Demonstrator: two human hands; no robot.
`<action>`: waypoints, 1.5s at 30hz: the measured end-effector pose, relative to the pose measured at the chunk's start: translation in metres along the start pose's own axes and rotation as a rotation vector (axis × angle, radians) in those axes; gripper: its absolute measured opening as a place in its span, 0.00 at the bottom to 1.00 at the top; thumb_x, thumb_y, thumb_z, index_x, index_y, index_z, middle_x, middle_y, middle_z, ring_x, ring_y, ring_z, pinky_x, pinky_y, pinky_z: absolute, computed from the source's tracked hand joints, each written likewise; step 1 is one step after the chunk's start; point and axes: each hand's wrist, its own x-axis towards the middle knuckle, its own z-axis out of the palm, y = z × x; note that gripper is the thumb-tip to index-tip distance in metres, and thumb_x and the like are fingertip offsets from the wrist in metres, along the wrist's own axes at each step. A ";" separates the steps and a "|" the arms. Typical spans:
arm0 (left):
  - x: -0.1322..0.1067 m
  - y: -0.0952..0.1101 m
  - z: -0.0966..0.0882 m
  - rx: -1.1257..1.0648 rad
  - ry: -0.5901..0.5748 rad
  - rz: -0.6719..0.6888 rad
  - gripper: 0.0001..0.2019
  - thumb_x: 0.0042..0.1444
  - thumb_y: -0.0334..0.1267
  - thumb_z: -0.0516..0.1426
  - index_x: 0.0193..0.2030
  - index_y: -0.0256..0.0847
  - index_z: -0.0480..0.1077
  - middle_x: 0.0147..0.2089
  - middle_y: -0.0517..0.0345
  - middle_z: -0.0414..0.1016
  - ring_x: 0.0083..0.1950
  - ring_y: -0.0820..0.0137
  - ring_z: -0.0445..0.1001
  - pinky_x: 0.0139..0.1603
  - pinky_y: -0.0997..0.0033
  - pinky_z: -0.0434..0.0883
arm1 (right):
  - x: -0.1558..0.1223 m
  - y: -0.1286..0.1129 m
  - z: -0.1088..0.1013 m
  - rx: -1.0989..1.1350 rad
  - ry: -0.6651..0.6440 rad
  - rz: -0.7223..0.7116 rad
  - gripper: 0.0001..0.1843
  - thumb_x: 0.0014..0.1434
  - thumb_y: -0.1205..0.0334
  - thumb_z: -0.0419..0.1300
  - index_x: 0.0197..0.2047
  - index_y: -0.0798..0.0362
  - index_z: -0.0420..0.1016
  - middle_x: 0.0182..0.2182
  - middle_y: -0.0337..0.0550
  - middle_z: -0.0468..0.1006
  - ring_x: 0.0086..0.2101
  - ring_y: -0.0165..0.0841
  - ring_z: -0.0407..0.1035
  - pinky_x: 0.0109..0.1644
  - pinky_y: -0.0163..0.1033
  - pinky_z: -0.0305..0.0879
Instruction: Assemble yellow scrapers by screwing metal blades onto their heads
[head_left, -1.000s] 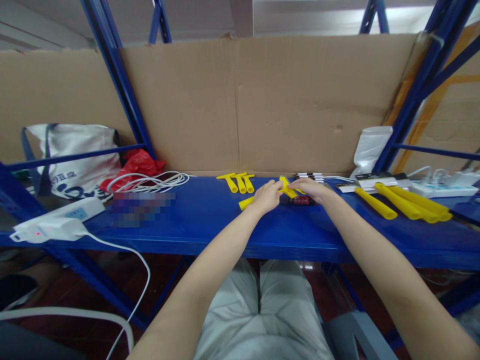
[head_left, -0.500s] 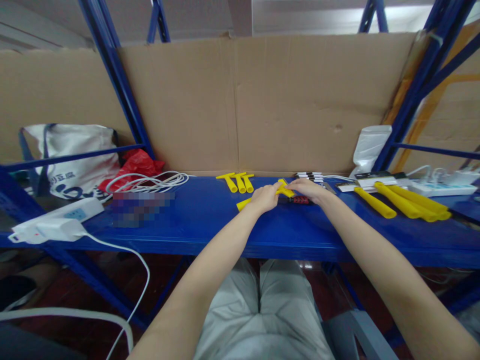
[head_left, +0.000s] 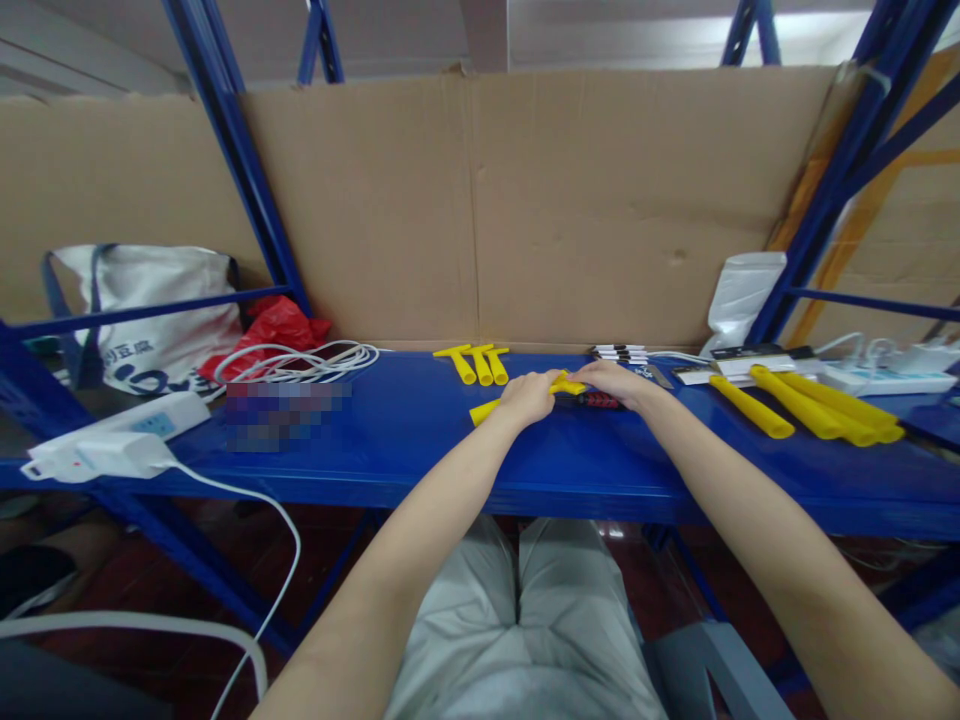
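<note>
Both my hands meet over the middle of the blue shelf (head_left: 420,440). My left hand (head_left: 527,396) is closed around a yellow T-shaped handle (head_left: 486,410), whose end sticks out to the left. My right hand (head_left: 616,381) pinches the other yellow end (head_left: 567,385) and lies over a dark red-and-black ribbed piece (head_left: 598,401) on the shelf. Just behind the hands lie three more yellow T-handles (head_left: 478,362) side by side.
Long yellow tubes (head_left: 806,405) lie at the right beside flat cards (head_left: 739,365) and a white pouch (head_left: 741,292). Coiled white cable (head_left: 300,362), a red bag (head_left: 271,330), a white tote (head_left: 154,315) and power strips (head_left: 112,440) sit left. A cardboard sheet (head_left: 525,200) backs the shelf.
My hands have drawn slightly closer together and lower, with the yellow handle tilted flatter toward the shelf. Everything else on the shelf stays put.
</note>
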 end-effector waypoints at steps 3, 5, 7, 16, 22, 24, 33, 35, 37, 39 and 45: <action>0.000 0.001 0.000 -0.036 0.001 -0.008 0.24 0.56 0.34 0.49 0.61 0.50 0.61 0.51 0.54 0.75 0.50 0.60 0.73 0.50 0.60 0.69 | 0.001 -0.001 -0.001 -0.039 0.008 -0.021 0.13 0.50 0.55 0.58 0.28 0.57 0.77 0.28 0.41 0.77 0.32 0.31 0.67 0.39 0.34 0.62; 0.000 0.001 0.001 -0.060 -0.006 -0.011 0.24 0.56 0.35 0.50 0.60 0.51 0.62 0.51 0.55 0.75 0.51 0.60 0.73 0.50 0.61 0.69 | 0.002 -0.001 -0.004 -0.141 0.032 -0.035 0.12 0.51 0.58 0.56 0.27 0.56 0.77 0.28 0.42 0.78 0.33 0.32 0.68 0.40 0.34 0.62; 0.000 0.001 0.001 -0.082 -0.015 -0.008 0.24 0.55 0.35 0.51 0.60 0.53 0.63 0.52 0.56 0.74 0.51 0.60 0.73 0.51 0.61 0.69 | 0.006 0.003 -0.012 -0.315 0.090 -0.042 0.10 0.51 0.63 0.56 0.25 0.56 0.77 0.28 0.43 0.78 0.34 0.34 0.69 0.40 0.34 0.62; 0.000 0.001 0.001 -0.102 -0.011 -0.007 0.23 0.56 0.36 0.51 0.60 0.52 0.64 0.53 0.56 0.74 0.53 0.59 0.72 0.52 0.60 0.68 | 0.018 0.065 -0.081 -0.754 0.404 0.265 0.22 0.54 0.67 0.52 0.52 0.55 0.73 0.49 0.55 0.73 0.49 0.43 0.67 0.50 0.44 0.61; 0.000 0.000 0.002 -0.081 -0.007 0.004 0.24 0.56 0.35 0.50 0.61 0.51 0.62 0.54 0.55 0.73 0.53 0.59 0.72 0.52 0.59 0.68 | 0.005 0.083 -0.084 -0.757 0.465 0.429 0.26 0.57 0.52 0.52 0.57 0.49 0.69 0.58 0.59 0.62 0.57 0.54 0.55 0.54 0.58 0.56; 0.000 0.000 0.002 -0.089 -0.009 -0.004 0.24 0.56 0.35 0.51 0.60 0.52 0.63 0.54 0.56 0.73 0.53 0.60 0.72 0.52 0.59 0.68 | 0.003 0.081 -0.080 -0.743 0.440 0.431 0.25 0.59 0.53 0.50 0.58 0.49 0.68 0.59 0.60 0.60 0.58 0.55 0.52 0.55 0.61 0.53; 0.000 0.001 0.001 -0.099 -0.010 -0.013 0.24 0.56 0.36 0.51 0.61 0.52 0.62 0.52 0.55 0.74 0.52 0.59 0.72 0.52 0.58 0.68 | 0.008 0.080 -0.076 -0.769 0.371 0.373 0.24 0.58 0.63 0.48 0.56 0.47 0.70 0.59 0.56 0.60 0.59 0.54 0.50 0.56 0.67 0.50; 0.000 0.001 0.002 -0.105 -0.009 -0.013 0.24 0.56 0.35 0.51 0.61 0.52 0.63 0.52 0.55 0.74 0.52 0.59 0.72 0.52 0.58 0.68 | 0.009 0.079 -0.075 -0.775 0.365 0.369 0.24 0.58 0.64 0.48 0.56 0.46 0.70 0.59 0.55 0.60 0.59 0.54 0.50 0.56 0.67 0.49; 0.000 0.001 0.002 -0.102 -0.007 -0.007 0.24 0.55 0.35 0.51 0.61 0.52 0.63 0.52 0.55 0.74 0.52 0.59 0.72 0.52 0.58 0.68 | 0.008 0.077 -0.074 -0.784 0.345 0.381 0.25 0.57 0.65 0.48 0.57 0.45 0.69 0.60 0.54 0.59 0.60 0.53 0.50 0.58 0.66 0.48; 0.000 0.000 0.002 -0.093 -0.004 0.001 0.25 0.55 0.35 0.51 0.61 0.51 0.62 0.53 0.54 0.74 0.52 0.59 0.72 0.52 0.58 0.68 | 0.008 0.075 -0.072 -0.789 0.322 0.399 0.26 0.58 0.66 0.47 0.58 0.45 0.68 0.60 0.53 0.58 0.60 0.52 0.48 0.58 0.65 0.46; 0.000 0.001 0.002 -0.101 -0.003 -0.009 0.24 0.56 0.35 0.51 0.60 0.51 0.63 0.52 0.54 0.74 0.52 0.58 0.73 0.52 0.57 0.68 | 0.007 0.071 -0.071 -0.800 0.299 0.401 0.25 0.58 0.65 0.46 0.57 0.47 0.69 0.60 0.53 0.59 0.60 0.51 0.49 0.58 0.62 0.48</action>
